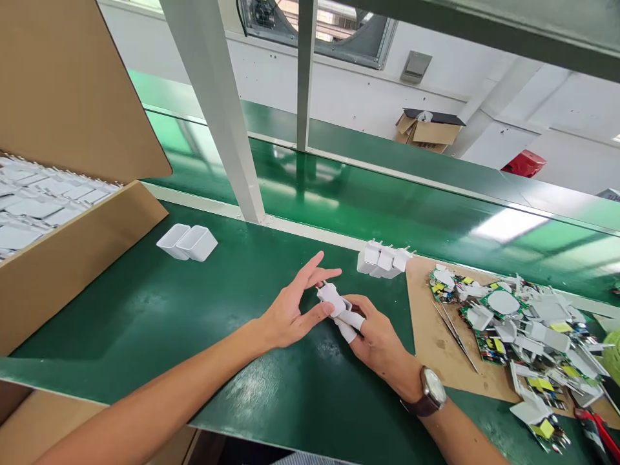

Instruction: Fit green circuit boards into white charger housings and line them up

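Note:
A white plug adapter (329,297) with prongs at its far end is held above the green bench, tilted. My right hand (380,336) grips its near end, with white covers on some of its fingertips. My left hand (290,310) has its thumb on the adapter's face and a fingertip by the prongs, while other fingers stretch out past it. Beyond my right hand stands a group of several white plug adapters (385,259), prongs up. To the left, two white empty housings (196,243) lie side by side.
An open carton (82,258) full of white parts fills the left side. On brown cardboard (436,342) at right are tweezers (458,336) and a pile of circuit boards (533,329). Red-handled pliers (598,433) lie at the right edge. A metal post (217,110) rises behind.

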A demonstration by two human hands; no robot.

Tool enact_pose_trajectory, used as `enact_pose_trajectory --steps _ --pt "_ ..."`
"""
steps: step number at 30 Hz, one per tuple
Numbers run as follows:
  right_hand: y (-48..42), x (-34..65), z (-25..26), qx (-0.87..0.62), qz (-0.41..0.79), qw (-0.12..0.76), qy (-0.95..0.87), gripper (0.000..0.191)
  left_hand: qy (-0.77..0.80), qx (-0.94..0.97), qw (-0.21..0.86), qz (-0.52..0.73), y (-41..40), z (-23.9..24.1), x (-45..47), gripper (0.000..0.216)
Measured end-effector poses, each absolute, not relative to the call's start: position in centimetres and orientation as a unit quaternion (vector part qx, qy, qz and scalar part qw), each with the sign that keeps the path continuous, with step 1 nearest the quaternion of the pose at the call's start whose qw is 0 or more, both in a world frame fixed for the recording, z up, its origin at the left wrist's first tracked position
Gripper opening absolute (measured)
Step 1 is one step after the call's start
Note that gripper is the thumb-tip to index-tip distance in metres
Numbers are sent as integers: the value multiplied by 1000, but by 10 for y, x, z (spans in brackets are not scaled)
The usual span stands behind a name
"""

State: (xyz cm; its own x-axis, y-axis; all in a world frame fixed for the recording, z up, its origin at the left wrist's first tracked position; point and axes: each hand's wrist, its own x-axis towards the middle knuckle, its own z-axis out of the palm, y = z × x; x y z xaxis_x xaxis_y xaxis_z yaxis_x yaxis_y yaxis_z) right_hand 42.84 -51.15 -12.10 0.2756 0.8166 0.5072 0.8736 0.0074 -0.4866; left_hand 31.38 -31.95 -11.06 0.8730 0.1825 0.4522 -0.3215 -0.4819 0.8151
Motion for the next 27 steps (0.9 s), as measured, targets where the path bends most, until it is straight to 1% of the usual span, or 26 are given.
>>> enact_pose_trajectory --steps 3,5,8,12,13,16,18,19,21,24,25,27 --pt "-510 429 -122 -712 -21 364 -600 38 3 822 497 277 -322 -112 316 60" --pt "-509 428 -123 -730 -19 350 -586 37 32 813 513 274 -322 -114 316 52" --pt "-508 426 -122 -737 -12 337 -585 36 50 794 550 253 -321 -118 316 49" --pt "-508 426 -122 -722 10 382 -577 36 55 783 572 238 -319 -121 316 46" --pt "-507 426 -122 -725 19 381 -573 36 56 783 573 236 -319 -121 316 45" --pt "-506 426 -121 -751 42 342 -563 34 53 785 570 236 -319 -119 316 44" --pt "-507 427 -121 -756 66 333 -559 33 54 787 566 238 -319 -119 317 44" --pt "-508 427 -120 -752 80 343 -557 33 55 788 565 239 -319 -118 317 44" --pt "-511 429 -121 -734 103 390 -547 37 57 789 564 239 -319 -119 317 45" --pt "-517 431 -124 -705 94 479 -515 53 55 791 562 238 -318 -120 317 46" --pt "-518 431 -125 -701 82 496 -507 57 54 792 561 236 -318 -120 317 47" --pt "-519 430 -124 -701 52 497 -509 56 57 793 560 232 -318 -121 316 47"
